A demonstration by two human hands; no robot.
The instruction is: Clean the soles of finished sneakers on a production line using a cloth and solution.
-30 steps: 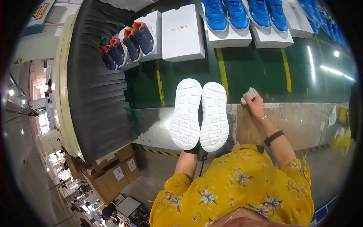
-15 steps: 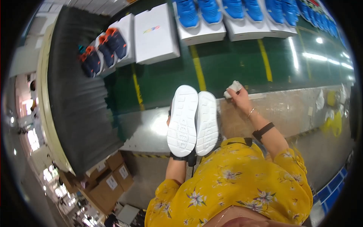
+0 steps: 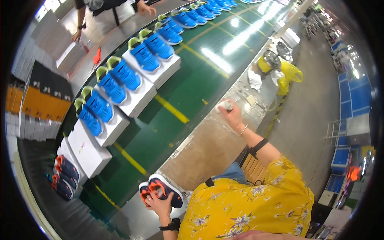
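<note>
A pair of navy sneakers [image 3: 176, 196] with orange linings and white soles is gripped together in my left hand [image 3: 161, 205], low in the view. The openings face up, and my fingers and thumb close round the heels and collars. My right hand [image 3: 233, 115] is closed on a crumpled white cloth [image 3: 225, 105]. It is over the bench ledge [image 3: 192, 160], to the right of the green conveyor belt [image 3: 176, 96] and well apart from the sneakers.
Several blue sneakers [image 3: 146, 56] stand in pairs on white shoe boxes [image 3: 170, 68] along the belt. A closed white box [image 3: 90, 148] and more navy sneakers [image 3: 66, 176] lie at its left end. A co-worker's hand [image 3: 146, 9] shows across the belt. A yellow bag [image 3: 290, 74] hangs off the ledge.
The view has swung to the right along the belt. The sneakers in my left hand have turned over from soles facing up to openings facing up. My right hand still holds the cloth.
</note>
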